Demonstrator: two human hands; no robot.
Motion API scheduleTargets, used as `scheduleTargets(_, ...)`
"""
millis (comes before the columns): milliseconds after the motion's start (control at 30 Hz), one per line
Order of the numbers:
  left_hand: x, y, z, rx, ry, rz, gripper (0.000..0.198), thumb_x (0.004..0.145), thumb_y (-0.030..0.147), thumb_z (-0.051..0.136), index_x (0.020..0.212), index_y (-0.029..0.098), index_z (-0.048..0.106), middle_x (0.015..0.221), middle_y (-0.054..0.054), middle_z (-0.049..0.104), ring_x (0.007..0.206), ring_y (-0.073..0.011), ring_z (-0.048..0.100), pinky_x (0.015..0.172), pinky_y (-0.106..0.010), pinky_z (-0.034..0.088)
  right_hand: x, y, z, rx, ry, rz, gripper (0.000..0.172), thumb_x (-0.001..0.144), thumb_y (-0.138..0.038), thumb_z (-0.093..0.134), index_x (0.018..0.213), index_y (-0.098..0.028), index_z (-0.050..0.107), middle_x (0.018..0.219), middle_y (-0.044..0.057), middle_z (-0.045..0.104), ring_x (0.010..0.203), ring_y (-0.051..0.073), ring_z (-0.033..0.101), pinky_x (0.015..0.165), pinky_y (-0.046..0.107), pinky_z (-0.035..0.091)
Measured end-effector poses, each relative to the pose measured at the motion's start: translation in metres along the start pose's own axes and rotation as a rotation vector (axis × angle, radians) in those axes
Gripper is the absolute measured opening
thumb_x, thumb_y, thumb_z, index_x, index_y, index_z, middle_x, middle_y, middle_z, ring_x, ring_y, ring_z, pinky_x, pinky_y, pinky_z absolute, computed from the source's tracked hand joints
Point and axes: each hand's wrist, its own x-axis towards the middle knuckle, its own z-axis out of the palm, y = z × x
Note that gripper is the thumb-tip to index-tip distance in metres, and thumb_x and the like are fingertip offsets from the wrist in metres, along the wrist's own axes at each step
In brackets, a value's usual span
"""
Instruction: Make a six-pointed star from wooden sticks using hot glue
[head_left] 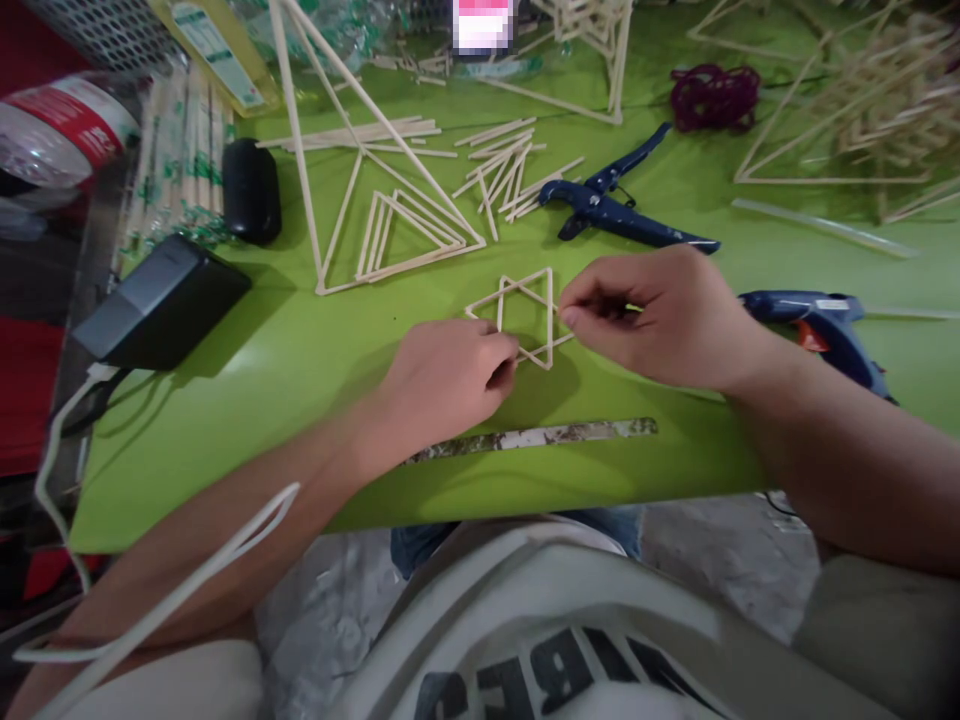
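A small six-pointed star of thin wooden sticks (550, 315) lies on the green table (300, 400) in front of me. My left hand (457, 375) has its fingers curled at the star's lower-left corner, which they partly hide. With thumb and forefinger pinched together, my right hand (645, 315) holds the star's right tip. Behind the star are loose sticks (510, 165) and a blue hand cutter (637, 220). A large stick triangle frame (300, 170) stands to the left, with smaller nested triangles (416, 235) inside its outline.
A blue glue gun (855, 330) lies beyond my right wrist, near a clear glue stick (825, 228). A worn flat strip (555, 436) lies near the front edge. At left are a power bank (161, 305) with a white cable and a black case (251, 190). Purple cord (712, 97) sits behind.
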Motion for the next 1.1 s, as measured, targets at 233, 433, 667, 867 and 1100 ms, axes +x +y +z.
scheduleTargets(233, -0.001, -0.002, 0.001, -0.071, 0.007, 0.026, 0.022, 0.106, 0.014, 0.069, 0.093, 0.020, 0.085, 0.098, -0.007, 0.088, 0.078, -0.0204, 0.077, 0.061, -0.031, 0.046, 0.000, 0.017, -0.023, 0.032, 0.460, -0.022, 0.012, 0.098, -0.018, 0.087, 0.088, -0.024, 0.084, 0.070, -0.001, 0.067, 0.056, 0.012, 0.050, 0.054, 0.035, 0.033)
scheduleTargets(433, -0.003, -0.005, 0.004, -0.092, 0.033, 0.061, 0.026, 0.109, 0.016, 0.065, 0.090, 0.020, 0.082, 0.094, -0.006, 0.087, 0.076, -0.0192, 0.075, 0.062, -0.030, 0.047, 0.002, 0.040, -0.042, -0.188, 0.404, 0.096, 0.011, 0.099, -0.031, 0.091, 0.091, -0.031, 0.085, 0.078, 0.004, 0.077, 0.067, 0.020, 0.063, 0.062, 0.042, 0.044)
scheduleTargets(667, -0.004, -0.006, 0.006, -0.043, 0.068, 0.067, 0.022, 0.107, 0.016, 0.068, 0.090, 0.021, 0.081, 0.090, -0.005, 0.084, 0.077, -0.0210, 0.074, 0.061, -0.033, 0.041, -0.002, 0.031, -0.022, -0.293, -0.207, -0.069, 0.025, 0.114, -0.044, 0.073, 0.112, -0.024, 0.088, 0.112, 0.012, 0.088, 0.096, 0.031, 0.078, 0.082, 0.047, 0.053)
scheduleTargets(867, -0.004, -0.006, 0.005, -0.015, 0.082, 0.092, 0.019, 0.103, 0.012, 0.069, 0.090, 0.021, 0.080, 0.090, -0.005, 0.085, 0.079, -0.0216, 0.075, 0.064, -0.033, 0.043, -0.007, 0.020, -0.004, -0.385, -0.285, -0.078, 0.028, 0.114, -0.034, 0.063, 0.117, -0.028, 0.090, 0.119, 0.010, 0.089, 0.102, 0.034, 0.080, 0.077, 0.044, 0.046)
scheduleTargets(1100, -0.004, -0.007, 0.006, -0.010, 0.098, 0.109, 0.019, 0.103, 0.013, 0.069, 0.090, 0.021, 0.079, 0.089, -0.004, 0.083, 0.079, -0.0219, 0.074, 0.065, -0.034, 0.044, -0.004, 0.019, 0.002, -0.371, -0.323, -0.064, 0.029, 0.113, -0.030, 0.061, 0.106, -0.026, 0.088, 0.108, 0.010, 0.088, 0.094, 0.031, 0.077, 0.075, 0.043, 0.046)
